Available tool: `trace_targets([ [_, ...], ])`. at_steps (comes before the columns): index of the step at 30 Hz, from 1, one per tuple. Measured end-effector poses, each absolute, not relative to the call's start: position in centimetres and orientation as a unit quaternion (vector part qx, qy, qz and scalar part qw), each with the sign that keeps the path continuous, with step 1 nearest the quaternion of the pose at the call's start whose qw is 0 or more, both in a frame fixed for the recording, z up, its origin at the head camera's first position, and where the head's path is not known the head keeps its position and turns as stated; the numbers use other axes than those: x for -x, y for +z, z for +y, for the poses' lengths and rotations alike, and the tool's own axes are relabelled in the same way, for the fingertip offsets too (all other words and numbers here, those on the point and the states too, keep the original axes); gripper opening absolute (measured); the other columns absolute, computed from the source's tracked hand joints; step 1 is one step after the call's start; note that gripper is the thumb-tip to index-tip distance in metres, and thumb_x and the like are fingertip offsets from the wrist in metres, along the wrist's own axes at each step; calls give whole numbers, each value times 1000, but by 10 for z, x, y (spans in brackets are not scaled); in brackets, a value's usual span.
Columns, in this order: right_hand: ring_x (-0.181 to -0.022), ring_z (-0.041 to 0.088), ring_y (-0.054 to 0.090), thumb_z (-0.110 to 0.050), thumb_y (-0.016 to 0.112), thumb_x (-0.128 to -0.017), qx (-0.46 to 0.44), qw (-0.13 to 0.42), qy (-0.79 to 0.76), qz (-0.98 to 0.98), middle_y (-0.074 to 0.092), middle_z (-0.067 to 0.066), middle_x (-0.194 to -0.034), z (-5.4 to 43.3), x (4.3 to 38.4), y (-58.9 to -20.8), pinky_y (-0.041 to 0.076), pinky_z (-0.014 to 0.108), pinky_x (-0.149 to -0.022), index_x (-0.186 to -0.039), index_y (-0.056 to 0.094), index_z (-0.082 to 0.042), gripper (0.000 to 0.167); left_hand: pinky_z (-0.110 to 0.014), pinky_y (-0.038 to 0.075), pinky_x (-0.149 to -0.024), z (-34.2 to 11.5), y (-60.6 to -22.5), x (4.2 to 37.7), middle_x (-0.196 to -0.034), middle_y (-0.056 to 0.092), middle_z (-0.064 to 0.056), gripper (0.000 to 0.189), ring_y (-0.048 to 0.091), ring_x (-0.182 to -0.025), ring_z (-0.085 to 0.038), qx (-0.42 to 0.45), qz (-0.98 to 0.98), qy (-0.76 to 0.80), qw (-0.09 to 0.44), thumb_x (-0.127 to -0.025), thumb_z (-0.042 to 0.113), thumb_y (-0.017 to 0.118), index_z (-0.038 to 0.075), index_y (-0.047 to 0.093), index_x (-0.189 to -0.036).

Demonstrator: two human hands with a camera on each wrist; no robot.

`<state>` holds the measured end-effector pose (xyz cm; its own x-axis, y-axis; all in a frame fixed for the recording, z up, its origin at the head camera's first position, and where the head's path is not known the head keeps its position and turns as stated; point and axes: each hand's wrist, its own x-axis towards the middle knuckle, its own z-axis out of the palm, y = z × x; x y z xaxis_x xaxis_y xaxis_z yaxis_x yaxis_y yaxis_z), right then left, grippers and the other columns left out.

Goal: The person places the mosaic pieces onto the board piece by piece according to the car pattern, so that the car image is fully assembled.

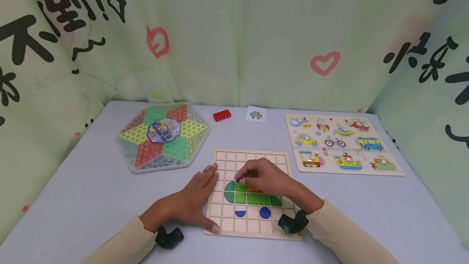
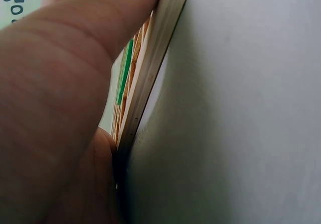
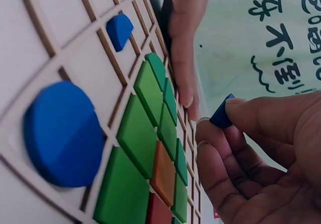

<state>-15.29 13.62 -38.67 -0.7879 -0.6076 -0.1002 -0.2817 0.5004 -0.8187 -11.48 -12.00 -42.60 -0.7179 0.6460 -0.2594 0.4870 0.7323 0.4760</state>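
A wooden grid board (image 1: 253,226) lies on the table under both hands. My left hand (image 1: 192,199) rests along its left edge, fingers extended and thumb at the near corner. Over the middle of the grid, my right hand (image 1: 265,176) pinches a small blue puzzle piece (image 3: 222,113) between thumb and fingertips, held above the surface. Green pieces (image 1: 253,197) fill two rows of cells, with an orange piece (image 3: 164,174) and a red piece (image 3: 154,209) among them. In the row below sit a blue half-circle (image 1: 240,214) and a blue disc (image 1: 265,212).
A hexagonal Chinese checkers board (image 1: 165,166) lies at the back left. Behind the grid are a small red box (image 1: 222,115) and a pattern card (image 1: 256,114). A vehicle peg puzzle (image 1: 344,146) lies at the right. A printed curtain (image 1: 238,52) surrounds the table.
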Motion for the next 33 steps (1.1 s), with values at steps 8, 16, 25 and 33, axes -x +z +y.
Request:
trace_targets([
  [8,-88,10,63,-3,68,-91,304,203,-422,830,67,-6,-95,137,142,-390,52,26,-81,-97,74,-9,11,-46,-3,-116,-121,-424,115,-161,-16,-6,133,-16,-145,-20,-314,904,199,211,-66,77,69,4,3,-156],
  [16,-77,11,60,-1,71,-87,305,241,-396,832,67,-3,-89,135,135,-391,52,26,-72,-93,74,-13,13,-46,-2,-116,-121,-423,115,-161,-16,-7,133,-15,-146,-21,-317,901,208,209,-67,75,71,3,3,-155],
  [25,-73,8,58,0,71,-86,314,247,-372,838,66,-8,-84,133,129,-393,52,26,-67,-90,74,-14,15,-47,-2,-116,-121,-423,114,-161,-15,-9,133,-14,-146,-23,-322,901,209,203,-67,74,71,1,4,-155],
  [33,-71,5,57,-1,73,-85,329,233,-370,837,65,-7,-83,131,127,-396,52,24,-65,-88,75,-13,13,-46,-2,-116,-121,-423,114,-161,-15,-9,133,-14,-146,-23,-320,904,202,201,-67,74,71,0,4,-155],
])
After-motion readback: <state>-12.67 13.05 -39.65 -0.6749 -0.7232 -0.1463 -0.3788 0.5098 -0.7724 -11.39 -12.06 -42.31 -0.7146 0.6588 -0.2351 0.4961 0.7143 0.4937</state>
